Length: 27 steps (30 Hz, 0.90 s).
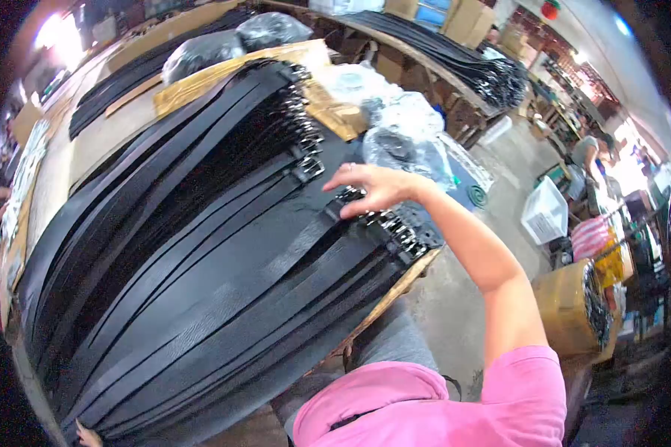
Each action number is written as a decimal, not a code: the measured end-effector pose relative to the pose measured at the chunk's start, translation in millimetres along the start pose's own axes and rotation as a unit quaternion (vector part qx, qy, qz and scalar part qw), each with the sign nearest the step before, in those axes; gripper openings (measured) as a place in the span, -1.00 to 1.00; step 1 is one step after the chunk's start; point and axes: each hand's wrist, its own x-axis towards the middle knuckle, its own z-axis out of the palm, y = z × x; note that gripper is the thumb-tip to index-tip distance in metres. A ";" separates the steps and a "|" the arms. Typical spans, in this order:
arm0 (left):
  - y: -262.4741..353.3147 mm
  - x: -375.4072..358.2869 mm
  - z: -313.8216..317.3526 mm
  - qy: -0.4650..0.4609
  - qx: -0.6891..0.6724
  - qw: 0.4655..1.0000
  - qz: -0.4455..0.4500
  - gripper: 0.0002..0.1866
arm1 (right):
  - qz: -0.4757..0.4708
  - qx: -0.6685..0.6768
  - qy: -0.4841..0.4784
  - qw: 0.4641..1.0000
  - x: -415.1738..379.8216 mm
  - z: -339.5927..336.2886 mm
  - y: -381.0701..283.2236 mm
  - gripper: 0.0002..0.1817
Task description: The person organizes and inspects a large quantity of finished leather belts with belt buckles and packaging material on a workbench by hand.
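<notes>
- Near one o'clock, the right hand reaches over the buckle end of a long, flat black strap, its thumb and forefinger apart.
- Toward half past seven, the left hand is by the straps' far ends, partly cut off; I cannot tell whether its fingers grip.
- Shiny silver metal buckles sit in a row just beside the right hand.
- At ten o'clock, a thicker pile of black straps fans across the table.
- At three o'clock, a white plastic crate stands on the floor.
</notes>
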 end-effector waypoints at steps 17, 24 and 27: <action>304.3 -138.3 -174.6 0.261 -0.338 0.779 0.459 -0.69 | 0.343 -0.315 0.225 0.856 -58.3 19.2 161.7 -0.89; 493.0 -343.9 -258.9 0.120 -0.453 0.588 0.659 -0.80 | 0.348 -0.290 0.247 0.857 -62.5 16.5 151.5 -0.90; 569.1 -402.3 -264.0 0.107 -0.501 0.501 0.698 -0.85 | 0.347 -0.231 0.351 0.838 -66.7 13.2 150.8 -0.88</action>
